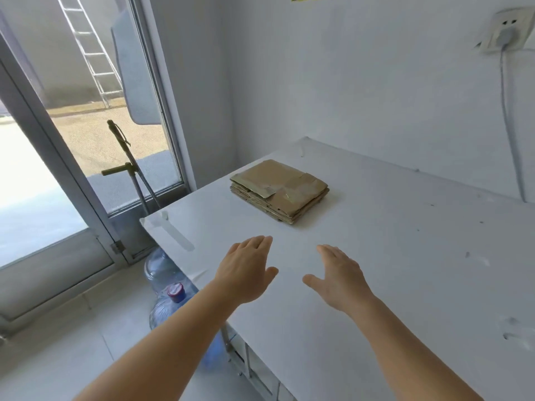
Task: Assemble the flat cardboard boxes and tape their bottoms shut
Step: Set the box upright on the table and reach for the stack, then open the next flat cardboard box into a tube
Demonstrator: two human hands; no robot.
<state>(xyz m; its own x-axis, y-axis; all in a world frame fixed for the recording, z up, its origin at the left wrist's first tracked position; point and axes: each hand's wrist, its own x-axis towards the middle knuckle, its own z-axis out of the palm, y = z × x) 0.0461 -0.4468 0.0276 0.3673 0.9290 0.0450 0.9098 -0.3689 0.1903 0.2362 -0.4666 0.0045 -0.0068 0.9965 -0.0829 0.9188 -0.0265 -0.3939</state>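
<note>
Above the white table [405,256], both hands [249,270] [338,279] hover, fingers straight, short of the flattened boxes [279,191].

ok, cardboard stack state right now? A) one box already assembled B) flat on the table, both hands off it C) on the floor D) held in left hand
B: the stack of flat cardboard boxes lies on the white table, with the left hand and right hand open, short of it.

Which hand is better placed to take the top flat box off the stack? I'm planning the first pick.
Probably the left hand, narrowly. Both hands hover open over the white table, short of the stack of flat boxes, but the left one's fingertips sit almost directly below the stack; the right hand is further off to the side.
</note>
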